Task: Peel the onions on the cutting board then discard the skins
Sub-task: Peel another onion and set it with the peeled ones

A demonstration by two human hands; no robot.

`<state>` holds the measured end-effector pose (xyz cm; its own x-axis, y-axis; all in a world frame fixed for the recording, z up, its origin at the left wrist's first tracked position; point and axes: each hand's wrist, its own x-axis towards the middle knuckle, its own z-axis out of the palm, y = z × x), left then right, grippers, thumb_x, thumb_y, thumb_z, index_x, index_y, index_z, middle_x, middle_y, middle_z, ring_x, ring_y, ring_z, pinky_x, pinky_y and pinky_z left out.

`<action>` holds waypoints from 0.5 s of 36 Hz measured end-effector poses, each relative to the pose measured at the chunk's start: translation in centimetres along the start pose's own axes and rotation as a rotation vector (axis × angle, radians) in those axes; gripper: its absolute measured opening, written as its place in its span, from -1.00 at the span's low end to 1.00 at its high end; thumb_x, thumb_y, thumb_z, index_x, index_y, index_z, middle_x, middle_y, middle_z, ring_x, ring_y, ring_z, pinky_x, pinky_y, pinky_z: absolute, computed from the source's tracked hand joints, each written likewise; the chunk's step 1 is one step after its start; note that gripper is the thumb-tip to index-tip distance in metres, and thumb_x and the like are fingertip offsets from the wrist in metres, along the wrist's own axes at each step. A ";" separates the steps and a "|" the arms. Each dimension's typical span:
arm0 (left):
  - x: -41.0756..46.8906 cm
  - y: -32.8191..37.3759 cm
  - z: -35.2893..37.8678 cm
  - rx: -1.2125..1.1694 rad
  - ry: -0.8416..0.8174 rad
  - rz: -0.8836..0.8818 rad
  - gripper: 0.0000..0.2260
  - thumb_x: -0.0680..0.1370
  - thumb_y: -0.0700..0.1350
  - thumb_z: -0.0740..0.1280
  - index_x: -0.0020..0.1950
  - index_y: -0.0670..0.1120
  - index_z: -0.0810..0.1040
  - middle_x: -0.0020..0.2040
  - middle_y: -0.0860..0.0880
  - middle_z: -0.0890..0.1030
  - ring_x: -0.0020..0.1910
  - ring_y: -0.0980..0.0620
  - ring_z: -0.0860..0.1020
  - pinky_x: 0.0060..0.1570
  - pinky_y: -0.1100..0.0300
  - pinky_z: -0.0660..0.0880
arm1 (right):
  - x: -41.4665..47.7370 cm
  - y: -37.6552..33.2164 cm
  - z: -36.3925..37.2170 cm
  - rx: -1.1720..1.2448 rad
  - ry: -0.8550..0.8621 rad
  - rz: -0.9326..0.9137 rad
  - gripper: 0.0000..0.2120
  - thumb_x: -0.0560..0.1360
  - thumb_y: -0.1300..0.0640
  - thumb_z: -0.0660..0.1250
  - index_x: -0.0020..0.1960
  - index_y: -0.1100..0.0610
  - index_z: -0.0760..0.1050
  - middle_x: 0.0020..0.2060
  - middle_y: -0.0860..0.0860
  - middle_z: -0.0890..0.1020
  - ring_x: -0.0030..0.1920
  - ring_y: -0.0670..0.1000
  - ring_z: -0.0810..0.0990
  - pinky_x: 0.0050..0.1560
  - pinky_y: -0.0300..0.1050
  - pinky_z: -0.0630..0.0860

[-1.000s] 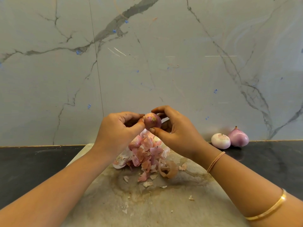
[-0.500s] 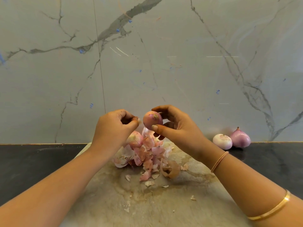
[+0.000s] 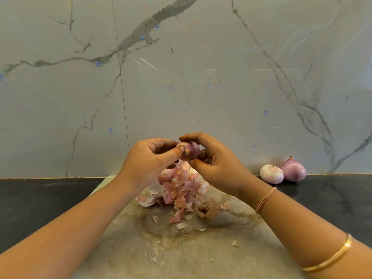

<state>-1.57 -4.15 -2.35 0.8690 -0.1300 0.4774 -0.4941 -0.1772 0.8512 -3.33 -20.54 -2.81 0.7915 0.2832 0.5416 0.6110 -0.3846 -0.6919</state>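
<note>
Grips the small onion (image 3: 192,149) aloft in the right hand (image 3: 218,168), fingers curled over the top and thumb beneath, above the far end of the cutting board (image 3: 181,250). Closes back in with the left hand (image 3: 146,165): half a second ago off to the side, with a clear gap to the onion; now pinching its stubby near end between thumb and forefinger. Keeps the right hand almost where it was, same clasp, same height. So: both hands clamped on that one onion, in the air, not touching the board.

Down on the board, directly under the hands: the heap of pink skins (image 3: 178,191), lying as before, with a brown curled shell (image 3: 207,208) at its right edge and loose flakes scattered nearer the camera.

Off to the right on the dark table (image 3: 40,198), well apart from the board and close against the marble wall (image 3: 201,87): a pale peeled onion (image 3: 271,174) just beside a purple onion (image 3: 294,169), unmoved.
</note>
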 end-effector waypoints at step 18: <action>-0.1 0.1 -0.2 -0.026 -0.016 0.062 -0.92 0.47 -0.15 0.41 -0.09 0.01 0.66 -0.22 0.02 0.70 -0.20 0.10 0.67 -0.19 0.31 0.58 | 0.1 0.3 -0.2 0.099 0.021 0.031 -0.62 0.55 0.31 0.30 0.29 -0.03 0.44 -0.01 0.04 0.61 -0.17 0.10 0.60 -0.06 -0.08 0.63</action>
<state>-1.76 -3.98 -2.26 0.8359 -0.1557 0.5264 -0.5463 -0.1431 0.8253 -3.07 -20.80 -2.85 0.8104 0.2540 0.5280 0.5852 -0.3043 -0.7517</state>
